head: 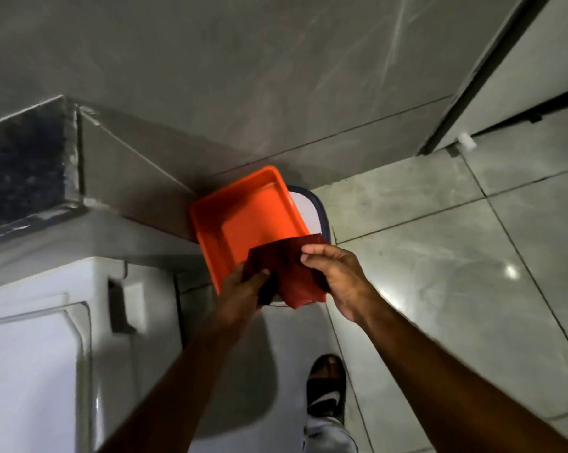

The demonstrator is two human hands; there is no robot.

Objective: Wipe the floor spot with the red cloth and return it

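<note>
Plainly, much of the red cloth (295,273) is covered from where I watch: my left hand (240,295) hides its lower left edge and my right hand (338,276) overlaps its right side. I pinch it with both hands, the left thumb and fingers closed on a dark, bunched fold, the right fingertips (308,253) pressed together on the upper edge. It hangs in the air over the near corner of the orange tray (243,204), and I cannot tell whether its lower corner touches the tray rim or clears it. The tray sits tilted on a white container with a dark rim (315,207), of which only a sliver on the right shows; what is inside is hidden. Beside the tray on the left stands a white appliance (40,338), blurred and cut off by the frame. Above that, a dark stone ledge (21,165) is cut off at the left edge. The glossy tiled floor (455,256) fills the right, and no spot on it is clear enough for me to make out. Counting: one cloth, one tray, one container, two hands, and one sandalled foot (328,384) low in view; the other foot is out of sight.
</note>
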